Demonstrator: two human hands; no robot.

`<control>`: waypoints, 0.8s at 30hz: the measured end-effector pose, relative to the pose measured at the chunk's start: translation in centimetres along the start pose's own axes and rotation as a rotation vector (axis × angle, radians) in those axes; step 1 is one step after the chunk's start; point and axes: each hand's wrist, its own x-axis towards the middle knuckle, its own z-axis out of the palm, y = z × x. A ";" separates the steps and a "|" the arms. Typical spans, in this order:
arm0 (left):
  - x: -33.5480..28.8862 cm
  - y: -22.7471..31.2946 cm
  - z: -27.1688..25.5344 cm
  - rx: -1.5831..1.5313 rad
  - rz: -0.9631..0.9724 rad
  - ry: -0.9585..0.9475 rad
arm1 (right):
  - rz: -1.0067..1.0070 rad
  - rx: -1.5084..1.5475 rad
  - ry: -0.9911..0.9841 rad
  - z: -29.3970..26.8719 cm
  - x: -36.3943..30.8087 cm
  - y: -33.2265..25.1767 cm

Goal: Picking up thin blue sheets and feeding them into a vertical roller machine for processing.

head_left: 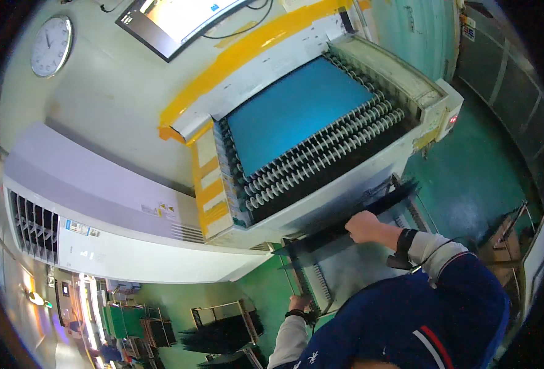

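My right hand [364,226] is closed at the upper edge of a thin dark panel [327,238], which stands in a slotted rack [322,284] in front of me. Lower and to the left, my left hand [299,302] is closed at the rack's left side; its grip is partly hidden. A flat blue panel [299,111] lies on the rollers [327,157] of a conveyor machine just beyond the rack. Dark bands circle both my wrists.
The machine's pale housing [309,212] borders the rack on the far side. A large white air conditioner [130,246] lies left. Further racks with dark panels [222,335] stand on the green floor at lower left. A cardboard piece [502,243] is at right; a screen [173,24] hangs above.
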 end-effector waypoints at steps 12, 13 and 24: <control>-1.1 2.1 -5.4 0.014 -0.060 -0.356 | 0.004 -0.007 -0.061 -0.5 -0.2 -0.1; -0.7 1.9 -4.6 -0.067 -0.101 -0.330 | 0.004 -0.005 -0.061 -0.5 -0.2 -0.1; 1.2 1.0 -1.8 -0.103 -0.117 -0.195 | 0.021 -0.005 -0.074 -0.7 -0.1 -0.1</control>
